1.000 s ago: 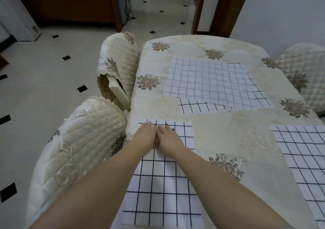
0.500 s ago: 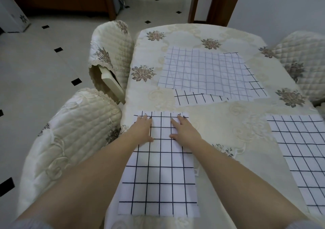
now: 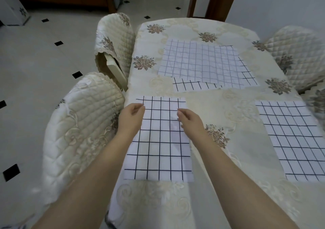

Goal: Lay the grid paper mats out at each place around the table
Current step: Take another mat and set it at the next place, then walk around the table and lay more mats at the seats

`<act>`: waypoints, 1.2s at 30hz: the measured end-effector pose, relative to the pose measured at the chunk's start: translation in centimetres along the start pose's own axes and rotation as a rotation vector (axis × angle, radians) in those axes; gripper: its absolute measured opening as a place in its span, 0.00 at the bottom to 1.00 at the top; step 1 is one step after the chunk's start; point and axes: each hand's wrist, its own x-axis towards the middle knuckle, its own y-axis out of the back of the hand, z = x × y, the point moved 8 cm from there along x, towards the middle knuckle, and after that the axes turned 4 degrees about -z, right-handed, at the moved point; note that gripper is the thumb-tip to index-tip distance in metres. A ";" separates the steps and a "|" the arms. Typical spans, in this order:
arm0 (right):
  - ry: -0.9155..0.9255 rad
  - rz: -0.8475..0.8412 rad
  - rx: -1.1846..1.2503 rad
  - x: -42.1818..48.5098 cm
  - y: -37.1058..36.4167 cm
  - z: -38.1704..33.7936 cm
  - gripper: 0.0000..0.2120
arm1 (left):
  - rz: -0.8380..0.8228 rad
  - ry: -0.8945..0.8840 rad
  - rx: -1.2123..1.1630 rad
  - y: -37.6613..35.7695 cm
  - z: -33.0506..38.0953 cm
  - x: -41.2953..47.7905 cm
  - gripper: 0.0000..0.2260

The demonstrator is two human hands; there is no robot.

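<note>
A white grid paper mat with black lines lies flat at the near left place on the cream flowered tablecloth. My left hand hovers over its left edge and my right hand over its right edge. Both have loosely curled fingers and hold nothing. A second mat lies at the near right place. Farther back in the middle, a loose pile of grid mats overlaps, with one mat sticking out from beneath it.
Quilted cream chairs stand around the table: one at my near left, one behind it and one at the far right. Tiled floor lies to the left; a wall and a wooden door frame stand beyond the table.
My hands slid apart from the middle of the near mat to its side edges and lifted off it, fingers curling. The mat now lies smooth and flat.
</note>
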 end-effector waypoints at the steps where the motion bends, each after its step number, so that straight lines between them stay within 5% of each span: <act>1: -0.014 0.021 0.081 -1.4 0.1 0.4 0.14 | 0.020 0.015 -0.074 0.5 -0.4 -1.4 0.07; 5: -0.102 0.078 0.318 -6.4 -0.3 1.8 0.08 | 0.083 0.119 -0.279 2.8 -2.4 -6.2 0.08; 12: -0.090 0.024 0.320 -10.0 -4.0 -0.7 0.09 | 0.193 0.109 -0.364 7.9 -1.7 -11.1 0.09; 25: 0.188 -0.545 0.316 -19.0 -24.3 -15.5 0.10 | 0.745 -0.032 -0.429 29.4 -1.4 -25.3 0.09; 36: 0.225 -0.865 0.214 -28.7 -42.0 -17.1 0.10 | 1.053 0.027 -0.499 41.9 -9.1 -37.1 0.11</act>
